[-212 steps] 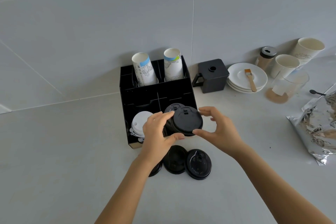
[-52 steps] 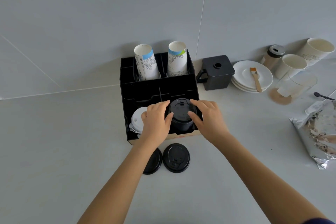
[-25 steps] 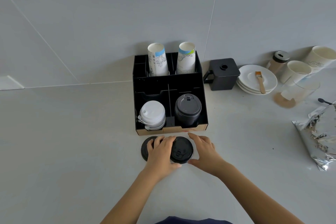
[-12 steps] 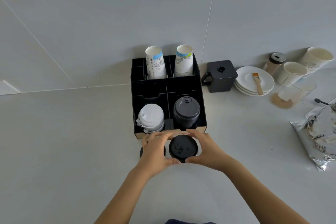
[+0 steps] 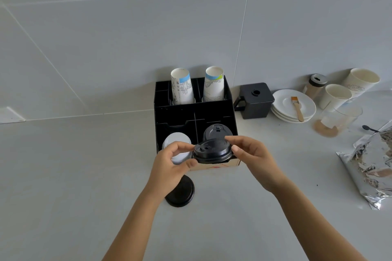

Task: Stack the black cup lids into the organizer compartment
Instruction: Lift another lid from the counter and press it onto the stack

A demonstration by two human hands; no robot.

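I hold one black cup lid (image 5: 212,150) in the air between both hands, level with the front edge of the black organizer (image 5: 192,110). My left hand (image 5: 171,167) pinches its left rim and my right hand (image 5: 252,154) its right rim. Behind it, a stack of black lids (image 5: 217,131) fills the organizer's front right compartment. One more black lid (image 5: 183,194) lies flat on the counter, partly hidden under my left wrist.
White lids (image 5: 177,141) sit in the front left compartment, two paper cups (image 5: 182,87) in the back row. To the right stand a black square jug (image 5: 255,99), stacked saucers (image 5: 282,99) with a brush, paper cups (image 5: 337,95), and a foil bag (image 5: 373,165).
Both hands have lifted one black lid off the counter and carried it up toward the organizer's front right compartment. One lid stays on the counter.
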